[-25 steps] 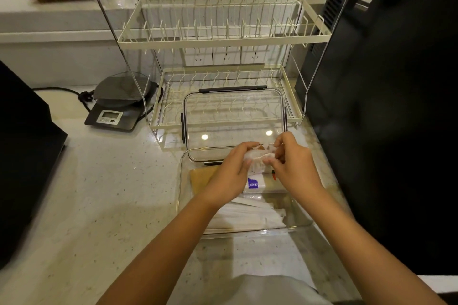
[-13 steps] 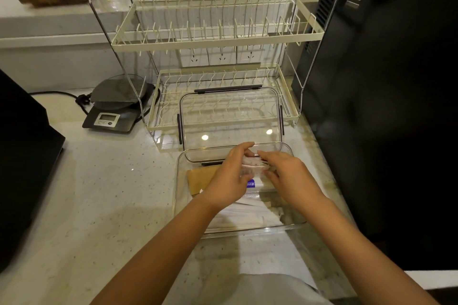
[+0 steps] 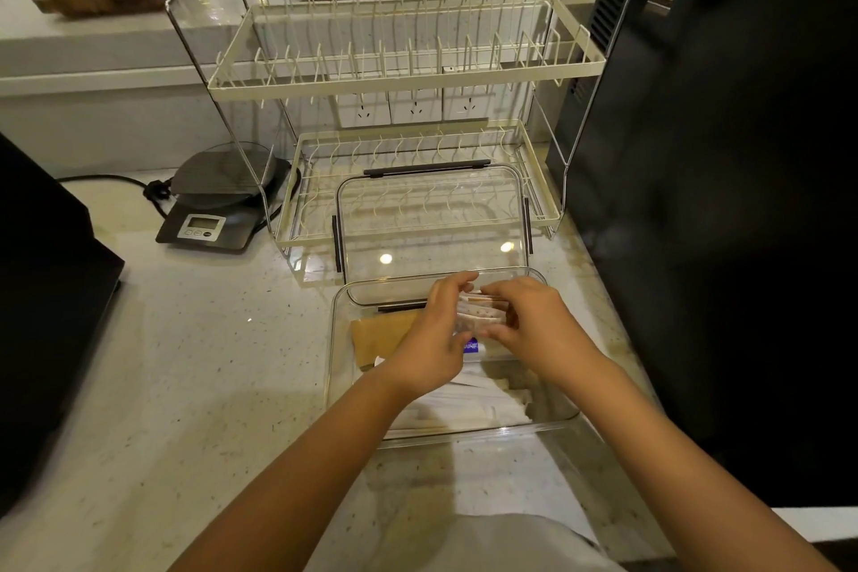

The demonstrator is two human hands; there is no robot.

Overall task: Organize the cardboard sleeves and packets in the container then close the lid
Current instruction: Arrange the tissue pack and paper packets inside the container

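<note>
A clear plastic container [image 3: 335, 358] sits on the counter in front of me. Its clear lid [image 3: 432, 218] with dark clips leans upright behind it against the dish rack. Inside lie brown cardboard sleeves [image 3: 378, 332] at the left, white packets [image 3: 469, 406] along the near side and a purple-labelled packet [image 3: 471, 346]. My left hand [image 3: 434, 339] and my right hand [image 3: 534, 323] meet over the far half of the container. Together they pinch a small stack of white speckled packets [image 3: 480, 314] between the fingertips.
A cream two-tier wire dish rack [image 3: 404, 74] stands behind the container. A digital scale [image 3: 218, 204] with a cable sits to its left. Dark appliances flank the counter at the left edge [image 3: 42, 293] and the right [image 3: 719, 200].
Both hands have lowered the speckled packets from above the rim down into the far part of the container, and the stack is flatter between the fingers.
</note>
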